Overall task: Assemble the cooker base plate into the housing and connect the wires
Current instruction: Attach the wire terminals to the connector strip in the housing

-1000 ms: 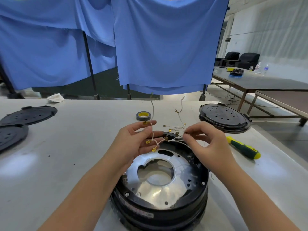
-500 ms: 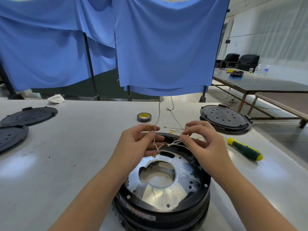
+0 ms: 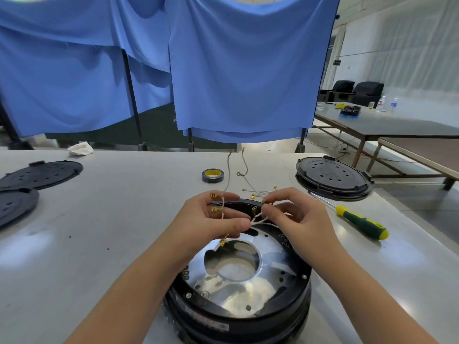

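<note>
We hold both hands over the far edge of the housing (image 3: 238, 316). Our left hand (image 3: 211, 224) curls its fingers (image 3: 238, 223) around the thin white wires (image 3: 258, 220). Our right hand (image 3: 300, 219) pinches the same wires. Just below our fingers, the shiny base plate (image 3: 248, 289) sits inside the round black housing on the tabletop (image 3: 99, 232).

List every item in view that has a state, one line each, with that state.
left hand: pinching the wires
right hand: pinching the wires
wires: loose, terminals unconnected
base plate: seated in the housing
housing: standing on the table
screwdriver: lying flat, untouched
tape roll: lying flat
</note>
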Demonstrator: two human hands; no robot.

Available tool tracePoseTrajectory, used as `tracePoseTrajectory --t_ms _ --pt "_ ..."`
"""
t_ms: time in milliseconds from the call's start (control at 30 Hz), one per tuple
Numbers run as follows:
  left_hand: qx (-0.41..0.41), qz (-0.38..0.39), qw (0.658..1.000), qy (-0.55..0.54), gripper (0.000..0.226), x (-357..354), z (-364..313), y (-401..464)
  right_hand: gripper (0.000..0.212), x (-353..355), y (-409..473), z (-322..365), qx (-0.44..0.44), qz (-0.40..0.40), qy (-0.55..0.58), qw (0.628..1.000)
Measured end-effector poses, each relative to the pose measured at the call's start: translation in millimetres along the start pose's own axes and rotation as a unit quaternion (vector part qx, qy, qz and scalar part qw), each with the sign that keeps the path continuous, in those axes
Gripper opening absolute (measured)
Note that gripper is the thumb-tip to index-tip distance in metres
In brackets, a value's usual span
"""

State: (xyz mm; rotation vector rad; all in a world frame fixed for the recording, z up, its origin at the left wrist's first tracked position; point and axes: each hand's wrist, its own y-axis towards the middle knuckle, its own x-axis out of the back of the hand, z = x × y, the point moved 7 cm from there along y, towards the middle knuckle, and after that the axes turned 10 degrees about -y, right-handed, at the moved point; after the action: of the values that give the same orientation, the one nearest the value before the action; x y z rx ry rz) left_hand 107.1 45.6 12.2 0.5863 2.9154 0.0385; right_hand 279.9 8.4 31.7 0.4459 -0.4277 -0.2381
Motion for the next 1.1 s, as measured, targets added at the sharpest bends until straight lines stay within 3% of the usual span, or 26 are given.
tracePoseTrajectory --t_ms 233,400,500,633,767,1100 --pt "-0.011 -0.008 0.999 0.04 0.037 -2.0 -2.2 -1.4 0.027 -0.6 -0.3 4.3 0.012 0.012 0.003 1.0" --pt "-0.024 -0.039 0.999 0.016 0.034 3.0 -4.5 -0.6 0.045 0.1 -0.1 3.4 -0.003 0.042 0.07 0.997" --pt "-0.027 -0.046 0.999 -0.007 0.033 4.9 -5.2 -0.3 0.034 2.0 2.2 -0.8 -0.03 0.044 0.042 0.998" --pt "-0.026 -0.033 0.999 -0.03 0.032 3.0 -5.9 -1.0 0.02 1.6 2.7 -16.2 -0.135 0.061 0.151 0.977" --pt "-0.02 -0.003 0.999 -0.031 0.03 -2.4 -5.9 -2.9 0.008 5.4 4.2 -20.0 -0.159 0.048 0.193 0.967" --pt "0.034 0.054 0.998 0.019 0.043 -8.3 4.8 -0.6 0.013 3.6 -0.2 -15.1 -0.184 0.113 0.152 0.965"
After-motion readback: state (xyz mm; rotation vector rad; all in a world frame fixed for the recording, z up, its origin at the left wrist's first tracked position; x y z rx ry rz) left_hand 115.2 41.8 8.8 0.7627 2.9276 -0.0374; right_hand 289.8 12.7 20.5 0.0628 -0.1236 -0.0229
